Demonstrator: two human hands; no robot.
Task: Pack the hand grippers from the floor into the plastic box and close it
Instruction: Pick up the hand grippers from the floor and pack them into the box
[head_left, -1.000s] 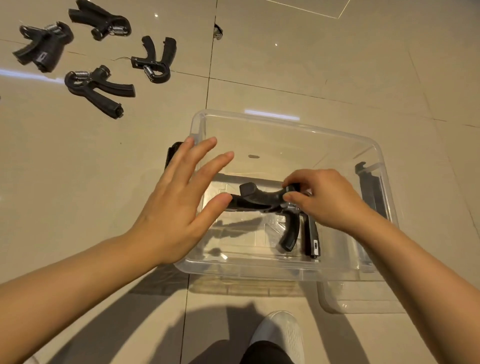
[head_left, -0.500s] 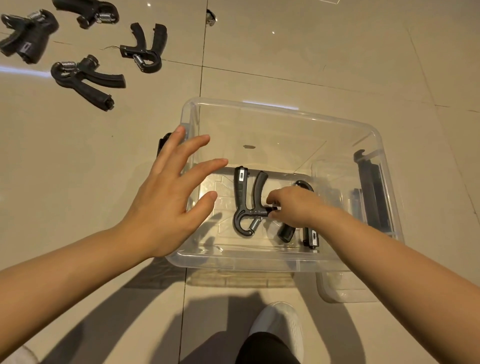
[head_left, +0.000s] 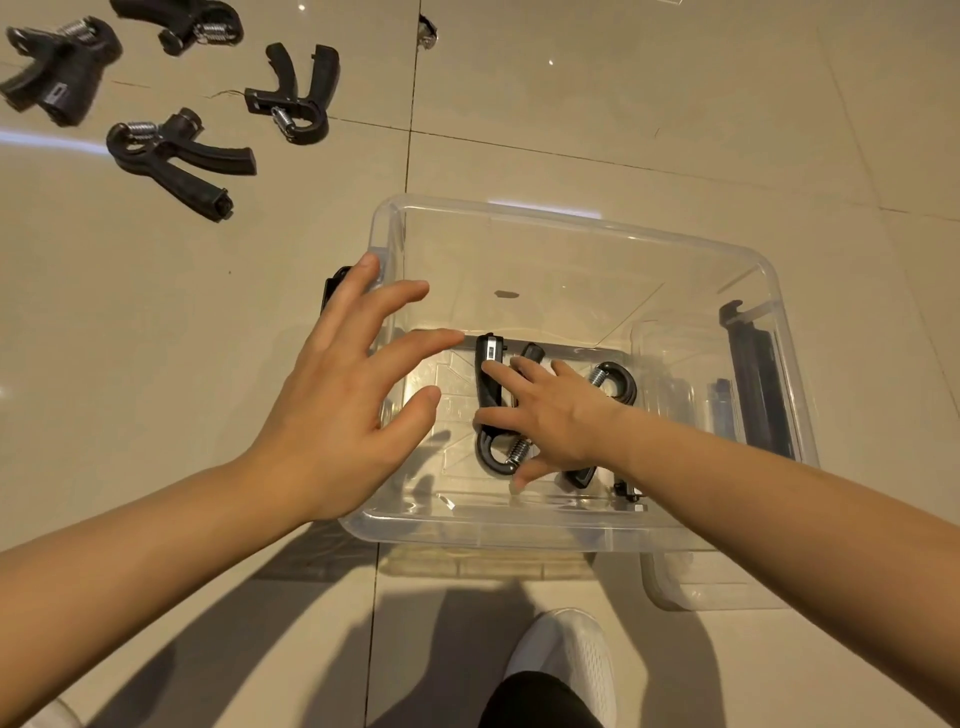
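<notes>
The clear plastic box (head_left: 571, 234) sits open on the tiled floor (head_left: 649, 104), right in front of the person's white shoe (head_left: 569, 660). Two hand grippers are already inside: one (head_left: 489, 395) lies on the bottom with its handles pointing away and its spring toward the near wall, and a second (head_left: 615, 382) lies just beside it, mostly hidden under the right wrist. The right hand (head_left: 550, 421) reaches down into the box with fingers spread and straight, resting on the first gripper as if settling it flat; it does not look wrapped around anything. The left hand (head_left: 353, 395) hovers over the box's left rim, fingers fanned wide and holding nothing.

Four more hand grippers (head_left: 174, 156) wait on the floor at the far left, well apart from the box. What looks like the clear lid (head_left: 717, 592) lies on the floor under the box's near right corner, partly hidden, and black latches show at both sides of the box.

So by my reckoning the packing is roughly a third done: four grippers left to collect, then the lid to fit and clip down.
</notes>
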